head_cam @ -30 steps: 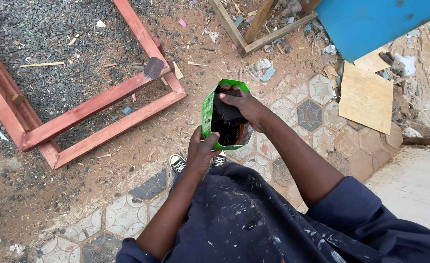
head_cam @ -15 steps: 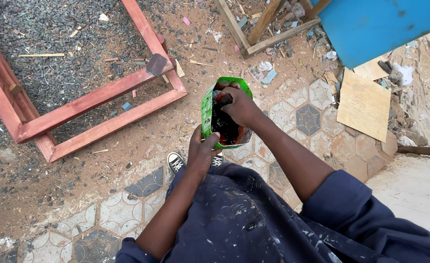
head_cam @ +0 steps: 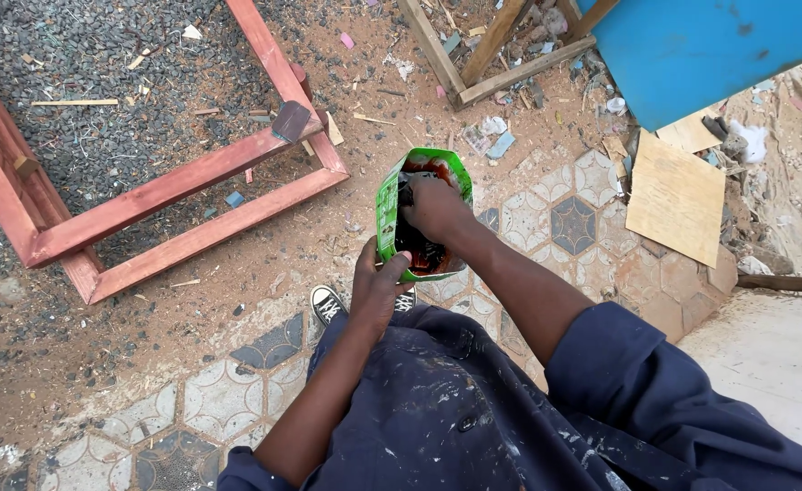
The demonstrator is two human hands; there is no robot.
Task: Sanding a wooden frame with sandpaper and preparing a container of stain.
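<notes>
My left hand (head_cam: pixel 378 284) grips the lower end of a green cut-open container (head_cam: pixel 390 211) that holds dark reddish-brown liquid. My right hand (head_cam: pixel 435 205) reaches into its opening, the fingers closed around something dark that I cannot make out. Both hands are held in front of my dark blue, paint-spattered workwear. A red-stained wooden frame (head_cam: pixel 169 195) lies on the ground to the left, well apart from the hands.
Sandy ground with gravel and wood scraps surrounds patterned hexagonal tiles (head_cam: pixel 572 221). A bare wooden frame (head_cam: pixel 492 56) and a blue panel (head_cam: pixel 710 50) lie at the top right, a plywood piece (head_cam: pixel 676 195) at the right. My shoe (head_cam: pixel 326 303) shows below the container.
My right hand has sunk deeper into the green container. The view has shifted slightly; the left hand keeps its grip.
</notes>
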